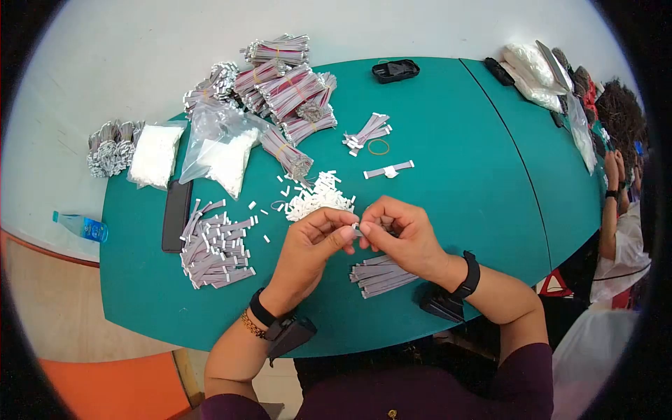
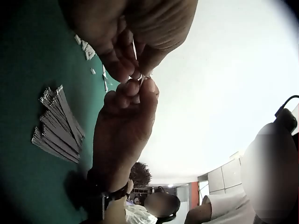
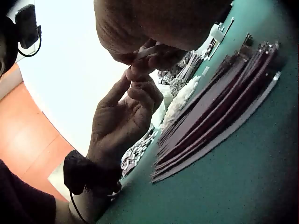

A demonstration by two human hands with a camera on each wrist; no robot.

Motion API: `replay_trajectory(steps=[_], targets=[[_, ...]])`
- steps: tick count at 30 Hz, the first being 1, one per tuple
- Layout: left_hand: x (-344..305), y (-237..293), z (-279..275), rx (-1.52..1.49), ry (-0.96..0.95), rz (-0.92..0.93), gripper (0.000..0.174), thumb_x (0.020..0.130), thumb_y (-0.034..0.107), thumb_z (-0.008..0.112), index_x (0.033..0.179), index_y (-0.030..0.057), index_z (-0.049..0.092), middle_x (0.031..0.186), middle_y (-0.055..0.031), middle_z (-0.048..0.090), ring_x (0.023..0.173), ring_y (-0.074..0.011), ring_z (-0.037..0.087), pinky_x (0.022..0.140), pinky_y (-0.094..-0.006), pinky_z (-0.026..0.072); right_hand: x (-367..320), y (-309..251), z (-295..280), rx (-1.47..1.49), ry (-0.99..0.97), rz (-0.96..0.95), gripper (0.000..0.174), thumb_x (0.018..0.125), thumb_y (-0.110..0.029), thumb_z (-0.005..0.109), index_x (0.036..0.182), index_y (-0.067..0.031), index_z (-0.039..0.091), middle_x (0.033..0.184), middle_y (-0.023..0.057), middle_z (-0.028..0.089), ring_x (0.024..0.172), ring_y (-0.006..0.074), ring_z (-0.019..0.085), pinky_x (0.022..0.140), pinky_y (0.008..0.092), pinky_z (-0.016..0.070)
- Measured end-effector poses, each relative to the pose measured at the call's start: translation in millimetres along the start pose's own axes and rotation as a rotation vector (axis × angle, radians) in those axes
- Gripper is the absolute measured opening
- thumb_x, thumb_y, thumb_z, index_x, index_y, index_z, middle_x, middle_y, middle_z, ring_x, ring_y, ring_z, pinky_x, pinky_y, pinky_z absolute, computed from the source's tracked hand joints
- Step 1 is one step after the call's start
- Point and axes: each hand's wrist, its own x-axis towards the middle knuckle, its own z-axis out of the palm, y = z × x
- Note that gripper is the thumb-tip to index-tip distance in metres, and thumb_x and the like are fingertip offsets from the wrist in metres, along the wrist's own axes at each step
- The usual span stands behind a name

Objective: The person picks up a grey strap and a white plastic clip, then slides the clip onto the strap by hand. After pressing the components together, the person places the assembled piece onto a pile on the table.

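Observation:
In the head view both hands meet fingertip to fingertip over the green table (image 1: 476, 196). My left hand (image 1: 308, 248) pinches a small white connector (image 1: 355, 227) between thumb and fingers. Opposite it, my right hand (image 1: 409, 238) grips a short grey ribbon cable (image 3: 148, 52), which shows between its fingers in the right wrist view. Fingers hide most of both pieces. Just beyond the left fingers lies a heap of loose white connectors (image 1: 316, 199). A stack of flat grey ribbon cables (image 1: 381, 276) lies below the right hand.
Left of the hands are a pile of ribbon cables with white ends (image 1: 217, 252) and a dark phone-like slab (image 1: 176, 217). Behind stand bags of white pieces (image 1: 231, 157) and banded cable bundles (image 1: 287, 91). A few cables (image 1: 367, 133) lie beside a rubber band (image 1: 379, 147).

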Motion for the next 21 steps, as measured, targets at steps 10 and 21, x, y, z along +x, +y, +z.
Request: replay_trajectory(steps=[10,21], targets=[[-1.6,-1.9,-7.0,-0.173,-0.066,-0.107,0.015,0.088,0.01,0.058,0.1,0.0007,0.057,0.086,-0.0065,0.06,0.075,-0.0128,0.057,0.068,-0.023,0.046,-1.8,-4.5,-0.4,0.142,-0.075,0.07,0.007,0.09,-0.009,0.053,0.087,-0.002,0.052,0.074,0.0028,0.06,0.065,0.0055,0.055,0.057,0.0194,0.0446],[-3.1,-0.5,-6.9,-0.27,-0.097,-0.169,0.013,0.087,0.008,0.058,0.099,0.0015,0.058,0.087,-0.0052,0.059,0.075,-0.0118,0.055,0.068,-0.0229,0.0453,-2.0,-7.0,0.1,0.156,-0.139,0.085,0.007,0.089,-0.007,0.053,0.085,-0.0011,0.052,0.074,0.0027,0.06,0.066,0.0054,0.056,0.058,0.0187,0.0461]])
